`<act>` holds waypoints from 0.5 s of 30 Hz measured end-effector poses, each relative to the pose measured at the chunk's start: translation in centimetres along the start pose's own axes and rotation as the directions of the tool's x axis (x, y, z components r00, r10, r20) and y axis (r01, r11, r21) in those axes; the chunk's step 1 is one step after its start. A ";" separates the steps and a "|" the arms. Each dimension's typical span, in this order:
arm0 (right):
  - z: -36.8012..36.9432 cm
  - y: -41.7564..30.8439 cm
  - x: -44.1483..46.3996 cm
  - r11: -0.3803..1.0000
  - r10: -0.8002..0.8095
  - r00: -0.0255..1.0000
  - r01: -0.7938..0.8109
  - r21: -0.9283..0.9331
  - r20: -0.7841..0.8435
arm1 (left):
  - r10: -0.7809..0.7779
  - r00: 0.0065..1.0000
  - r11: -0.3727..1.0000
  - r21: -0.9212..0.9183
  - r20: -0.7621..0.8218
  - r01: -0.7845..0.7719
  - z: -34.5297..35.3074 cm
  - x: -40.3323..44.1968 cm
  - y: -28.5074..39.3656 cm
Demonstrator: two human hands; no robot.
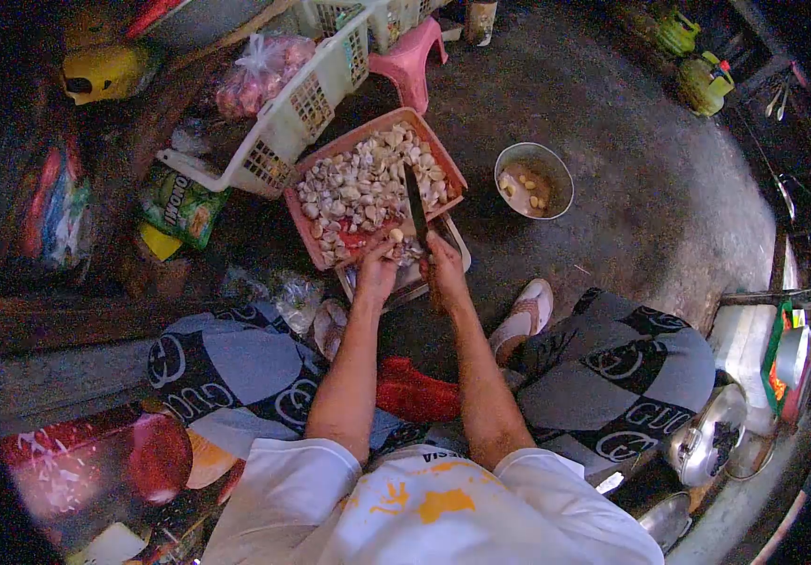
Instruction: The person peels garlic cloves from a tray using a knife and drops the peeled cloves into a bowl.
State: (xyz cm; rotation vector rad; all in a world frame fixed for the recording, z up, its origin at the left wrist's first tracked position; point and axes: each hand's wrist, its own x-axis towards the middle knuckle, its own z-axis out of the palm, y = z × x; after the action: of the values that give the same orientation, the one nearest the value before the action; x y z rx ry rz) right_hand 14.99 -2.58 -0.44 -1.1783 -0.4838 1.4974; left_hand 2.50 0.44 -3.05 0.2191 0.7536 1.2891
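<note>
My left hand is closed round a pale garlic clove, held at the fingertips near the front edge of a pink tray. In my right hand is the handle of a knife, its dark blade pointing away from me over the tray. Many unpeeled garlic cloves fill the tray. A second, pale tray lies partly under it. To the right, a round metal bowl holds several peeled cloves in cloudy liquid.
White plastic baskets stand at the upper left, beside a knotted bag and a green packet. A pink stool is behind the tray. Metal pot lids lie at the lower right.
</note>
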 end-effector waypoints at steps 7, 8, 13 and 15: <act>-4.2 4.3 1.8 0.947 -0.249 0.913 0.160 -0.277 -0.323 | -0.017 1.000 0.997 0.079 0.009 0.016 -0.4 1.4 -1.3; -4.4 4.2 1.0 0.921 -0.243 0.892 0.089 -0.378 -0.381 | -0.048 0.999 0.998 0.046 0.011 0.048 1.7 1.2 -1.1; -5.8 6.5 0.7 0.904 -0.182 0.876 -0.029 -0.426 -0.447 | -0.112 0.981 0.967 0.246 0.158 0.071 10.8 4.6 -4.6; -6.7 7.2 1.3 0.885 -0.075 0.895 -0.144 -0.444 -0.440 | -0.200 0.948 0.954 0.269 0.246 0.132 13.9 6.0 -5.8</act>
State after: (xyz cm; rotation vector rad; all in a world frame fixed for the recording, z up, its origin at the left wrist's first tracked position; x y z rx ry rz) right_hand 17.30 -5.52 -9.57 -1.8683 -0.5199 1.1065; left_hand 16.10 7.82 1.80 0.5145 0.6814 0.9758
